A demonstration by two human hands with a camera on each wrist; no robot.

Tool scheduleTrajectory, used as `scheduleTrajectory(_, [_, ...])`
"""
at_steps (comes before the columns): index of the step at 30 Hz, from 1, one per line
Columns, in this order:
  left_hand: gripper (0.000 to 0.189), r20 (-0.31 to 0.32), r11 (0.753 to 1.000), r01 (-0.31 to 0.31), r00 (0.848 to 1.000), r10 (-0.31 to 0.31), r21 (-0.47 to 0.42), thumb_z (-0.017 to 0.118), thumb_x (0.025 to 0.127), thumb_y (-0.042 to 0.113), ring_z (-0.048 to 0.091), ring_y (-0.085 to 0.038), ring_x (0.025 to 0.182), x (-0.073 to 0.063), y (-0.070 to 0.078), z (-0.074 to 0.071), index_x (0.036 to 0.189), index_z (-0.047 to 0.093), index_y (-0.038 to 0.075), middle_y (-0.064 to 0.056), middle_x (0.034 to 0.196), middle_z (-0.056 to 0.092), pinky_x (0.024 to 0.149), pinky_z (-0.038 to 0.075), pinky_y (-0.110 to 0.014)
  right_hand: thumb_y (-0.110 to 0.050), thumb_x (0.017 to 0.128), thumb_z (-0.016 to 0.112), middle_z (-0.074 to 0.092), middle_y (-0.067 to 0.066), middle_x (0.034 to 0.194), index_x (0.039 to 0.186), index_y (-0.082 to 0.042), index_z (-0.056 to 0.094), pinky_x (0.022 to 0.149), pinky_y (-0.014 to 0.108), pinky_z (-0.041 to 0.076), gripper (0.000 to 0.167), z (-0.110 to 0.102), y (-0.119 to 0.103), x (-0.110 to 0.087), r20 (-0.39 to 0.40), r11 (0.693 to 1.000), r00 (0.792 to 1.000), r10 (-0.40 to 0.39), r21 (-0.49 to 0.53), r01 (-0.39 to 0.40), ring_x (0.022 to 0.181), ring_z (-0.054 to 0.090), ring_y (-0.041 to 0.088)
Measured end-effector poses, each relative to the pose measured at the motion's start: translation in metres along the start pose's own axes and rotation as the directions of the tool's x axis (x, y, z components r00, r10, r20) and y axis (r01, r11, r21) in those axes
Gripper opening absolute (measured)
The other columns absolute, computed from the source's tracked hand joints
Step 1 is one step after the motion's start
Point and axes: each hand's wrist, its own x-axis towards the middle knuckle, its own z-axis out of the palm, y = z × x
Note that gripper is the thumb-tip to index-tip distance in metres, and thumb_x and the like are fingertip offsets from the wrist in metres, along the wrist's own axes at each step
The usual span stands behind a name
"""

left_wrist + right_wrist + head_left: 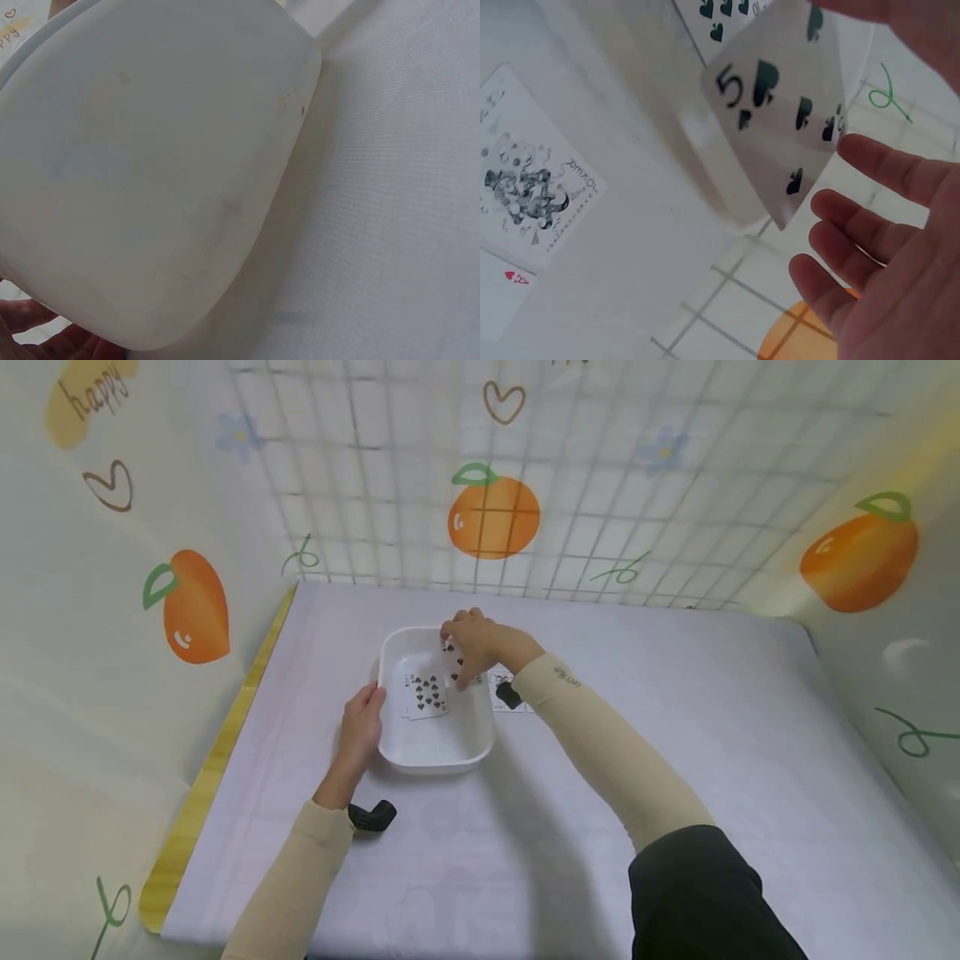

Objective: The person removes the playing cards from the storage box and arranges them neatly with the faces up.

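My left hand (362, 720) grips the left rim of a white plastic tub (431, 752), whose outer side fills much of the left wrist view. Over the tub's far right side, my right hand (482, 643) pinches a five of spades card (761, 112) between thumb and fingertip. The other fingers (855, 217) are spread out in the right wrist view. Inside the tub lie overlapping playing cards (427, 696); the top one shows many spades. A joker card (532, 180) and an ace of hearts (502, 296) lie outside the tub, beneath my right wrist.
A pale cloth (660, 760) covers the table, with a yellow edge (197, 810) showing at the left. A white curtain printed with oranges (495, 518) hangs over a wire grid behind. Black wrist devices (373, 817) sit at both wrists.
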Motion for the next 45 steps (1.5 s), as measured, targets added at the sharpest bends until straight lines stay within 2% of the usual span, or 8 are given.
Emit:
scheduleTrajectory(6, [0.051, -0.001, 1.0, 0.013, 1.0, -0.013, 0.0, 0.038, 0.107, 0.034, 0.04, -0.028, 0.139, -0.001, -0.001, 0.002, 0.148, 0.042, 0.005, -0.012, 0.149, 0.046, 0.114, 0.032, -0.043, -0.031, 0.067, 0.089, 0.047, 0.009, 0.134, 0.141, -0.013, 0.05, 0.093, 0.047, 0.048, 0.086, -0.002, 0.012, -0.01, -0.001, 1.0, 1.0, 0.016, -0.002, -0.016, 0.117, 0.039, 0.025])
scheduleTrajectory(14, [0.05, -0.007, 1.0, -0.005, 1.0, 0.005, -0.005, 0.039, 0.106, 0.031, 0.04, -0.029, 0.139, -0.002, 0.0, 0.001, 0.147, 0.043, 0.002, -0.015, 0.148, 0.047, 0.114, 0.031, -0.044, -0.029, 0.068, 0.089, 0.046, 0.01, 0.135, 0.141, -0.014, 0.05, 0.09, 0.047, 0.049, 0.084, -0.005, 0.033, -0.027, -0.013, 0.998, 0.999, 0.051, 0.035, -0.05, 0.116, 0.038, 0.026])
scheduleTrajectory(23, [0.052, 0.001, 1.0, 0.023, 1.0, -0.023, 0.007, 0.038, 0.107, 0.033, 0.034, -0.027, 0.143, -0.003, -0.001, 0.002, 0.15, 0.039, 0.004, -0.012, 0.153, 0.041, 0.115, 0.028, -0.043, -0.027, 0.068, 0.09, 0.046, 0.011, 0.136, 0.139, -0.014, 0.05, 0.09, 0.048, 0.048, 0.082, -0.004, 0.056, -0.042, -0.011, 0.995, 0.997, 0.079, 0.056, -0.078, 0.117, 0.037, 0.028])
scheduleTrajectory(30, [0.052, 0.01, 1.0, 0.012, 1.0, -0.012, -0.005, 0.038, 0.106, 0.031, 0.035, -0.028, 0.142, -0.005, 0.002, 0.001, 0.149, 0.039, 0.003, -0.014, 0.152, 0.042, 0.116, 0.028, -0.043, -0.024, 0.069, 0.089, 0.043, 0.013, 0.14, 0.14, -0.015, 0.05, 0.091, 0.051, 0.047, 0.081, -0.001, 0.07, -0.053, -0.007, 0.992, 0.995, 0.104, 0.072, -0.104, 0.119, 0.036, 0.029])
scheduleTrajectory(37, [0.053, 0.016, 1.0, 0.015, 1.0, -0.014, -0.01, 0.038, 0.106, 0.034, 0.039, -0.029, 0.139, -0.007, 0.0, -0.002, 0.15, 0.039, 0.004, -0.015, 0.149, 0.045, 0.114, 0.03, -0.044, -0.026, 0.069, 0.088, 0.04, 0.01, 0.143, 0.141, -0.022, 0.049, 0.091, 0.054, 0.045, 0.082, 0.005, 0.085, -0.061, 0.007, 0.986, 0.987, 0.158, 0.058, -0.158, 0.119, 0.036, 0.029])
scheduleTrajectory(45, [0.053, 0.016, 1.0, 0.008, 1.0, -0.007, -0.016, 0.037, 0.106, 0.034, 0.042, -0.029, 0.137, -0.007, 0.0, 0.001, 0.149, 0.04, 0.003, -0.016, 0.147, 0.047, 0.113, 0.032, -0.044, -0.026, 0.068, 0.089, 0.04, 0.012, 0.145, 0.141, -0.02, 0.049, 0.091, 0.055, 0.045, 0.084, 0.014, 0.104, -0.071, 0.012, 0.975, 0.977, 0.214, 0.058, -0.214, 0.119, 0.036, 0.031])
